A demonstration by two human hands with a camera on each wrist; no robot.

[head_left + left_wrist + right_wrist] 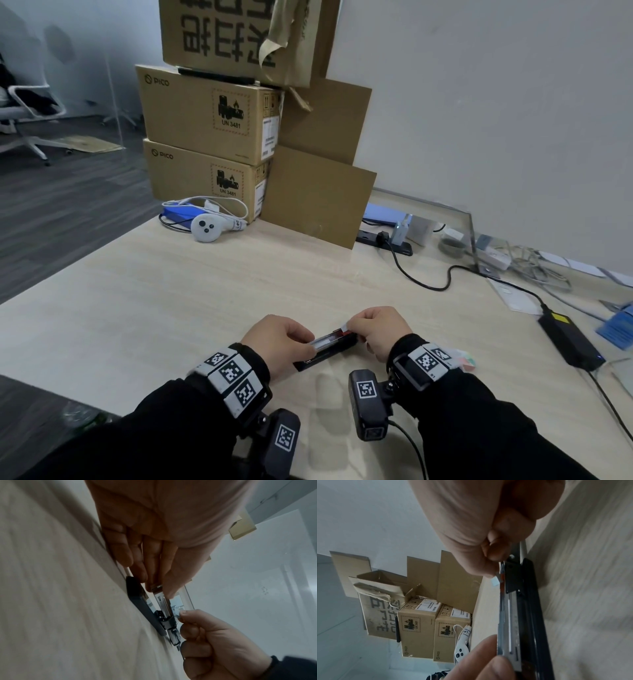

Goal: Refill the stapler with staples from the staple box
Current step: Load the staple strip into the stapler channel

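Stapler (327,347), black with its shiny metal track showing, is lying on the pale wooden desk (171,308). Left hand (279,346) is pinching its front so it cannot slide. Right hand (378,332) is pinching a small white piece (345,327) at the back, likely loading it.

The pale wood-grain tabletop (205,291) carries a black stapler (329,353), stacked brown cardboard boxes (205,150), a white handheld controller (209,226), a black power adapter (568,339) and a black power strip (383,241).

"PICO" and "UN 3481", beside a battery-and-flame sign, printed on 2 stacked cartons (205,116) (202,178). Large upside-down characters on top box (236,34), not readable. "007" handwritten on controller (465,634).
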